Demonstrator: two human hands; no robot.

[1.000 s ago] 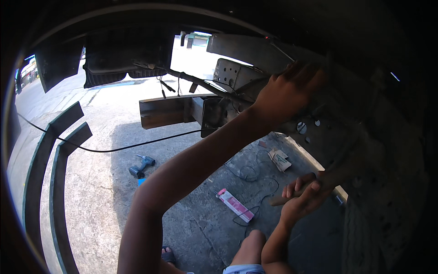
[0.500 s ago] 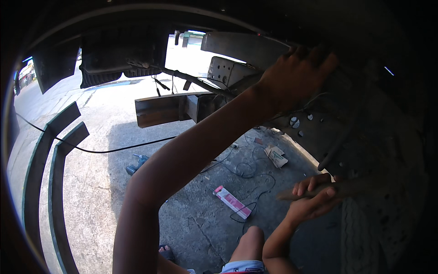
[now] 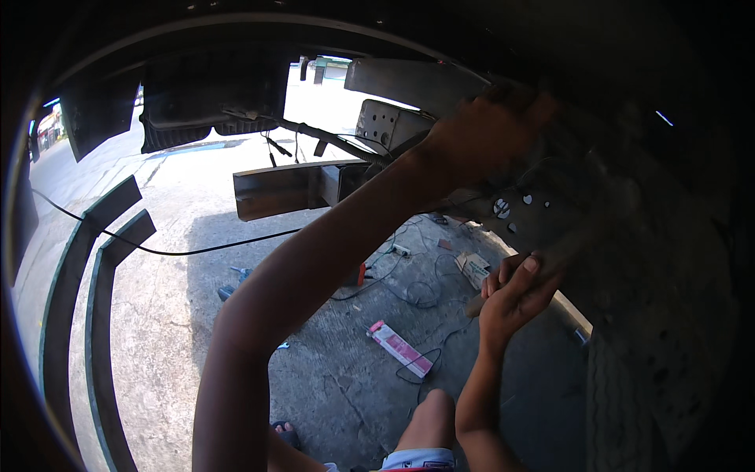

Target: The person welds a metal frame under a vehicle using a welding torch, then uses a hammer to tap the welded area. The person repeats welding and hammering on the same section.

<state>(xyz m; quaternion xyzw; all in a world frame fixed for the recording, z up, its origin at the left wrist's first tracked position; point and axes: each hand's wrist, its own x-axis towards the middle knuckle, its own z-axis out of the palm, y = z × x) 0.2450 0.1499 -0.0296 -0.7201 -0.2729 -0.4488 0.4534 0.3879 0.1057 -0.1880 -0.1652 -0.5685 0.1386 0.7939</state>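
My left arm stretches up and across to the dark underside of a vehicle, where my left hand (image 3: 491,134) is raised against the metalwork. Its fingers look curled, but shadow and blur hide what they hold. Lower down on the right, my right hand (image 3: 519,295) is wrapped round a long wooden-looking handle (image 3: 474,306). The butt of this handle pokes out below my fist. Its far end runs up to the right into the dark, blurred, so the tool's head cannot be made out. Beside my hands is a dark metal plate with holes (image 3: 502,208).
Two curved metal strips (image 3: 96,315) stand at the left, crossed by a black cable (image 3: 181,253). A metal beam (image 3: 275,193) juts out ahead. On the concrete lie a pink-and-white box (image 3: 401,348), a torn carton (image 3: 473,269), a blue power tool (image 3: 228,291) and loose wires. A tyre (image 3: 617,401) is at right.
My right hand has risen slightly and turned, tilting the handle from nearly level to slanting up to the right. My left hand has shifted a little left and down.
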